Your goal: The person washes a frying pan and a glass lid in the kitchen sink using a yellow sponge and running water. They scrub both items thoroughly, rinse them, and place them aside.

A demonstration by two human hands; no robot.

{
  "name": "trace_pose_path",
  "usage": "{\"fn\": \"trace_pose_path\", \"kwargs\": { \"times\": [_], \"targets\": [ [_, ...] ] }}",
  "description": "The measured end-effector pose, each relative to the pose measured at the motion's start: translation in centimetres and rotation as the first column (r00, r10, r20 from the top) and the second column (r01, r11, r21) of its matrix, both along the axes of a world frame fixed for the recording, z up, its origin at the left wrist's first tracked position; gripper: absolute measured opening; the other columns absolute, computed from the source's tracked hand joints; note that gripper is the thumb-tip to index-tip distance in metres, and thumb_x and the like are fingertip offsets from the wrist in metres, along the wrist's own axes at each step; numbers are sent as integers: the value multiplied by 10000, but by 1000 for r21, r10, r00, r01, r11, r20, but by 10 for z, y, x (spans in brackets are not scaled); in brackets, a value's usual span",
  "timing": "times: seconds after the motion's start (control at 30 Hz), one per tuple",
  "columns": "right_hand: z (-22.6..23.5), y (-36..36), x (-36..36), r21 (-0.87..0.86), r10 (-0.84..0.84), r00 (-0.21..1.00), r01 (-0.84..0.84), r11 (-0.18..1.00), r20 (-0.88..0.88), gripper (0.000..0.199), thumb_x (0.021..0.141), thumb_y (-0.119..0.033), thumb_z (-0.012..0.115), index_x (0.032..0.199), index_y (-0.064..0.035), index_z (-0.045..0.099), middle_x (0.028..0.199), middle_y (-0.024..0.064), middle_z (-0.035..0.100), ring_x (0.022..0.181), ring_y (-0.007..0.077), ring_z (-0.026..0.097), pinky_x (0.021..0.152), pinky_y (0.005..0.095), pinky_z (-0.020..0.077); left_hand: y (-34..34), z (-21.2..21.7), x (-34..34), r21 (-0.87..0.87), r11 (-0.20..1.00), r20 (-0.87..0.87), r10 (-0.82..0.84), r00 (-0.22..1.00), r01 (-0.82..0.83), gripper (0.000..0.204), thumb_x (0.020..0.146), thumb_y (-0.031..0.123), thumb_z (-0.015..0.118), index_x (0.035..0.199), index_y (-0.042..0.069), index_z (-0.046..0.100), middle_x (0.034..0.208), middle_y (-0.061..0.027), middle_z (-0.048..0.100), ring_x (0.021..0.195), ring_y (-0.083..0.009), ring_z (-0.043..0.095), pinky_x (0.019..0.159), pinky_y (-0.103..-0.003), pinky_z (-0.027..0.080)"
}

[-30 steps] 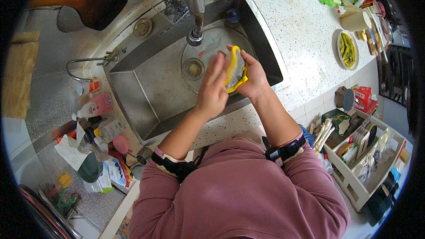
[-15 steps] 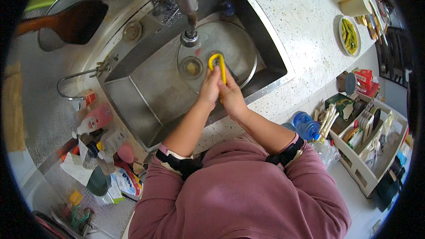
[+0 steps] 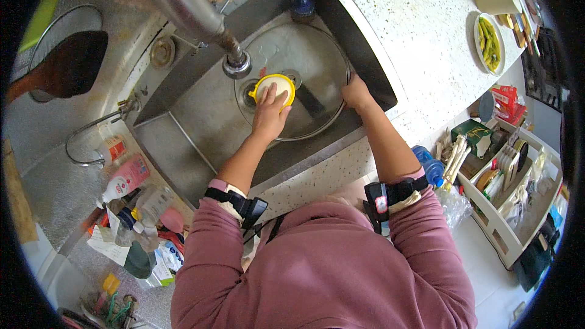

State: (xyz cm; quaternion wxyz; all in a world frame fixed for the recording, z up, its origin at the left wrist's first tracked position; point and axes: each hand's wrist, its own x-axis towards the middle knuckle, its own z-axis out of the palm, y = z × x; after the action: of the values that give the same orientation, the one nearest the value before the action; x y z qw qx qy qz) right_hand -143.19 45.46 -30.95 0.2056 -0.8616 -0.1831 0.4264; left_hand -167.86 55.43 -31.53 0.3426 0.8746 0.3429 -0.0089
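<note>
In the sink (image 3: 177, 167), a large round glass lid (image 3: 323, 55) with a metal rim lies tilted or flat; I cannot tell which. My right hand (image 3: 357, 92) is closed on its right edge. A round white pad with a yellow rim (image 3: 281, 83) is under my left hand (image 3: 270, 113), whose fingers spread over it and hold it against the lid's left part. Above the pad hangs the faucet's spout (image 3: 236, 64). The drain (image 3: 248, 96) shows partly through the lid, beside the pad.
Bottles and packets, including a pink bottle (image 3: 129, 176), crowd the left counter. A wooden-handled spatula (image 3: 73, 64) hangs over the far left. On the right counter stands a plate of green peppers (image 3: 491, 64). A white divided crate (image 3: 496, 240) is on the floor at right.
My hands were together on the yellow-rimmed pad over the lid. They have parted: the left stays on the pad, now face down farther left, and the right has gone to the lid's edge.
</note>
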Motion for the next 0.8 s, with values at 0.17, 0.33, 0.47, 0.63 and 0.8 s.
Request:
{"fn": "trace_pose_path", "kwargs": {
  "times": [0.17,0.33,0.47,0.63,0.8],
  "targets": [
    [-9,-3,-1,-43,44,998,-47,998,-52,415,790,-99,575,1158,68,478,1082,330,597,1052,435,588,898,446,469,27,-24,-4,88,995,-114,59,992,-49,485,833,55,587,1312,82,518,1456,-210,333,1328,-397,328,1095,-415,300],
    [-2,-3,-1,-21,49,989,-52,998,-140,442,802,-106,582,1179,69,433,1036,340,602,1010,456,594,883,461,471,83,-52,53,167,950,-142,288,947,-264,609,826,39,576,1406,84,396,1489,-207,276,1340,-390,315,1098,-413,292],
    [4,0,-4,56,35,996,-31,998,-79,455,779,-83,659,1144,42,418,927,252,633,818,341,649,654,413,516,80,-44,130,-28,968,61,252,966,-250,602,821,55,583,1395,129,418,1446,-190,369,1324,-357,364,1094,-406,306],
    [24,2,-3,39,94,995,-93,995,-22,541,785,-162,654,1208,71,408,1029,339,603,1016,447,591,882,463,473,3,4,124,-28,985,316,-152,937,170,546,741,18,683,1258,146,560,1293,-164,500,1180,-367,498,991,-426,429],
    [24,2,-3,61,110,994,-111,992,26,469,773,-133,634,1155,73,455,1032,340,601,1020,445,588,899,463,469,39,-18,130,97,968,183,-248,951,233,526,768,49,665,1272,150,553,1319,-173,467,1152,-390,496,990,-452,426]
  ]
}}
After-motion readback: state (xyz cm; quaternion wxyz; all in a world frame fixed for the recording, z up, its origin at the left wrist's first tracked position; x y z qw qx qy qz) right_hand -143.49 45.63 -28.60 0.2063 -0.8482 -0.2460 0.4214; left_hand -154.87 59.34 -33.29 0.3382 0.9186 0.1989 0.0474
